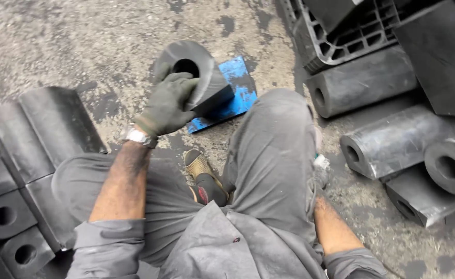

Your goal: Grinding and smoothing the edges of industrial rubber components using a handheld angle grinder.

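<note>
While the gloved left hand point(168, 103) clamps the black rubber block point(199, 72) tilted on the blue board point(240, 95), mid-handling; right hand's grip hidden behind knee, can't tell.

A: Block point(199, 72) under the left hand point(166, 103) looked like black rubber, matt, with a dull sheen along its curved face. Glove was knitted cloth, grey-green, grimy.

B: Noted. The board point(237, 93) beneath it?

A: Blue paint, scuffed and worn through in patches. Floor point(72, 41) was rough concrete, gritty, stained dark.

B: Blocks at the right point(392, 139)?

A: Same dull rubber, dusted grey. Crate point(351, 36) behind them looked like moulded black plastic. Trousers point(268, 170) were grey cloth, soiled; the wristwatch point(138, 137) shone like metal.
</note>
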